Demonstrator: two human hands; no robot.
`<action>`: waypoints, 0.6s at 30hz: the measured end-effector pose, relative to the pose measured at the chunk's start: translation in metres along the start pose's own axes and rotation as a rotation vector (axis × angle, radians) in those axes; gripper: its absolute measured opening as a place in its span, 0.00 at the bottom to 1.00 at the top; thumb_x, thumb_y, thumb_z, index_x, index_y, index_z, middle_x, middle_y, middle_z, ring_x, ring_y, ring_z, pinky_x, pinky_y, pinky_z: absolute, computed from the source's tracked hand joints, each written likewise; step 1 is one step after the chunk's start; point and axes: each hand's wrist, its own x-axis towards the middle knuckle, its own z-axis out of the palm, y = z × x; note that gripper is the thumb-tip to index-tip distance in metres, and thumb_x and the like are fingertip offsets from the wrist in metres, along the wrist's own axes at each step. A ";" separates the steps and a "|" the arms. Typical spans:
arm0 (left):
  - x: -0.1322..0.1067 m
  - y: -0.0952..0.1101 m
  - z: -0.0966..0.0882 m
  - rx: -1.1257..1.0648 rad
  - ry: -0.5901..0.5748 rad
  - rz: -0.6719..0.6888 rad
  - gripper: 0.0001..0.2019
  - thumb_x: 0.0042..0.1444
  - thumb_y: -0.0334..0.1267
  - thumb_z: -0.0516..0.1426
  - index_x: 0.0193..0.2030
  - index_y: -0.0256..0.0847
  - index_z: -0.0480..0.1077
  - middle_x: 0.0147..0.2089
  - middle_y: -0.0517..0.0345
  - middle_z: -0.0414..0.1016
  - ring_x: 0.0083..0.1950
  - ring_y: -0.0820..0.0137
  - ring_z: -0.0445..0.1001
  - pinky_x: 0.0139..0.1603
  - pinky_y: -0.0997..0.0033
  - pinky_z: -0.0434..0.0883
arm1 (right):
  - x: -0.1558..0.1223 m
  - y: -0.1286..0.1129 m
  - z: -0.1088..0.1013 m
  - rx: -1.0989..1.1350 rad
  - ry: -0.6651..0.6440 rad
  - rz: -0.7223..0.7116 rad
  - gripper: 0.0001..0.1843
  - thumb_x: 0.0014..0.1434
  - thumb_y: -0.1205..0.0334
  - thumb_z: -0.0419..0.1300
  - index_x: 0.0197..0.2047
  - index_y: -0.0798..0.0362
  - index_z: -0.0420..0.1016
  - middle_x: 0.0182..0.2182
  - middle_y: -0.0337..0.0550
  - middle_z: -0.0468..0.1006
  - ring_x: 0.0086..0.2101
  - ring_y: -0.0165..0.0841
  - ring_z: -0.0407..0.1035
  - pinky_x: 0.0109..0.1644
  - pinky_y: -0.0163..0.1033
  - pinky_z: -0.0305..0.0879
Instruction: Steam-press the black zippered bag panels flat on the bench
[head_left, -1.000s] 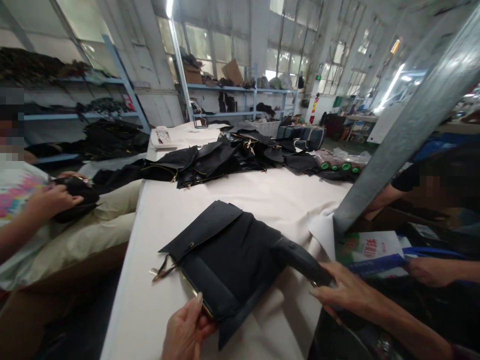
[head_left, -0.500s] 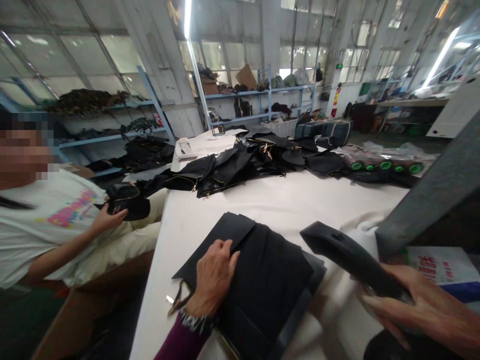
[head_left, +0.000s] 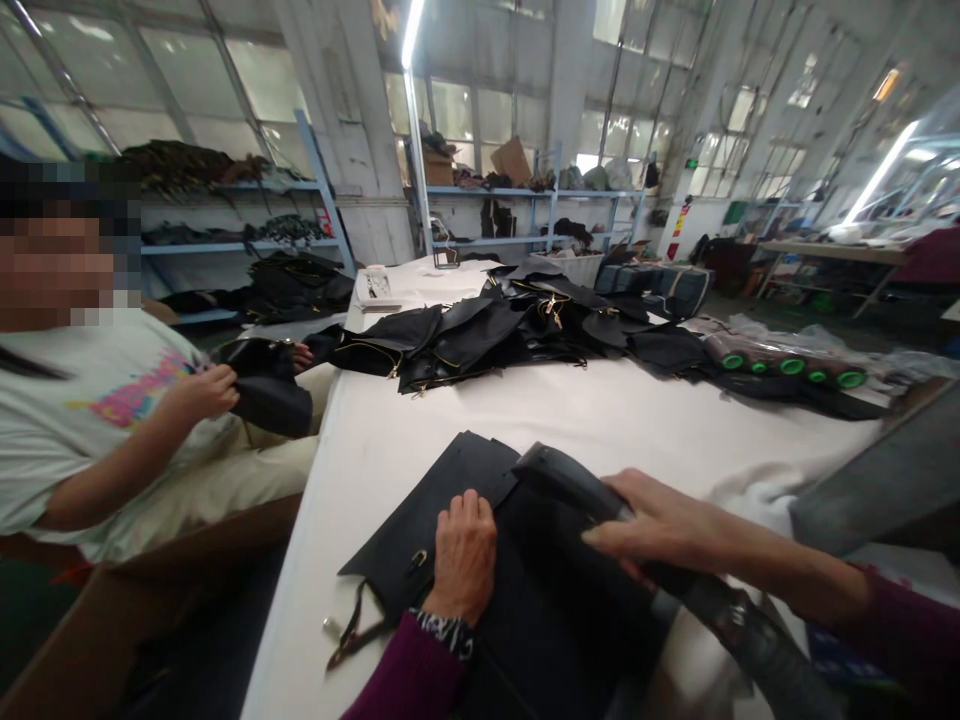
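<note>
A flat black leather-like bag [head_left: 397, 525] lies on the white table in front of me. My left hand [head_left: 465, 555] rests on it with bent fingers drawn together, pressing it down. A small gold-coloured clasp [head_left: 418, 562] sits on the bag beside this hand, and a thin strap [head_left: 360, 630] hangs out at its left. My right hand [head_left: 667, 525] is wrapped round a black nozzle tool [head_left: 566, 478], its wide tip over the bag's upper part. A dark hose [head_left: 765, 630] trails from it to the lower right. Whether the tip touches the bag I cannot tell.
Black zippered pieces [head_left: 480, 335] are heaped across the far table. A person [head_left: 135, 420] sits at the left holding a black piece [head_left: 274, 390]. Rolls with green ends [head_left: 791, 368] lie at the right, near a grey beam [head_left: 877, 475]. Loaded shelves [head_left: 495, 190] line the wall.
My right hand has brought the nozzle tool left, from beside the bag to over it. My left hand has shifted slightly right, and the clasp now shows. The view has turned a little.
</note>
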 end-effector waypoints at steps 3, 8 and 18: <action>0.001 -0.002 -0.001 -0.039 -0.010 0.003 0.15 0.57 0.21 0.46 0.41 0.32 0.71 0.42 0.45 0.70 0.42 0.57 0.68 0.39 0.60 0.63 | 0.036 0.004 0.012 0.012 -0.018 0.025 0.13 0.54 0.54 0.63 0.31 0.55 0.68 0.19 0.34 0.73 0.19 0.30 0.69 0.19 0.30 0.62; 0.001 -0.006 0.001 -0.115 0.004 0.010 0.16 0.56 0.19 0.44 0.39 0.30 0.72 0.41 0.43 0.71 0.42 0.55 0.68 0.38 0.60 0.62 | 0.062 0.007 0.020 0.048 0.042 0.038 0.16 0.53 0.51 0.63 0.34 0.55 0.68 0.21 0.35 0.74 0.20 0.31 0.70 0.21 0.32 0.65; 0.029 -0.082 0.011 -1.176 -0.033 -0.312 0.17 0.54 0.42 0.55 0.16 0.39 0.63 0.17 0.63 0.57 0.24 0.70 0.60 0.28 0.71 0.56 | -0.022 0.022 -0.011 0.074 0.251 0.043 0.19 0.54 0.47 0.60 0.25 0.54 0.67 0.16 0.36 0.70 0.17 0.29 0.65 0.19 0.32 0.62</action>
